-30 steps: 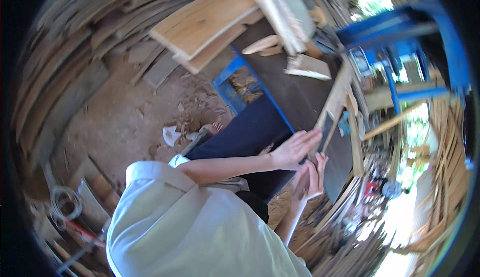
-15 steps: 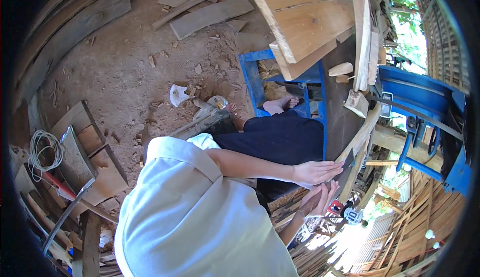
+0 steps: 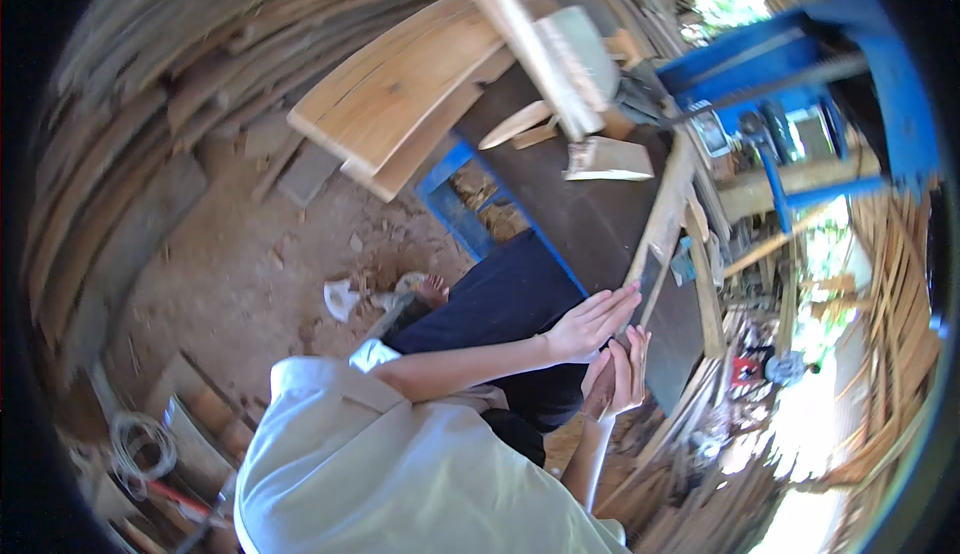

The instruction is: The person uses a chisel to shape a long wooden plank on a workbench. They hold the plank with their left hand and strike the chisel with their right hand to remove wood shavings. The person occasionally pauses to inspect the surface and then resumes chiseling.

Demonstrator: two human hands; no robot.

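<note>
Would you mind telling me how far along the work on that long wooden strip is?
Done, it seems: pale offcuts already lie on the dark table. In hand: the left hand and right hand press on the near end of the long strip. Left: nearly its whole length lies ahead, toward the blue machine.

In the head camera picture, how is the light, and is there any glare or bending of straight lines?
Head view: glare whitens the lower right and top right; the dirt floor lies in softer shade; the planks bow toward the dark round rim; both hands on the wooden strip stay fairly sharp.
</note>
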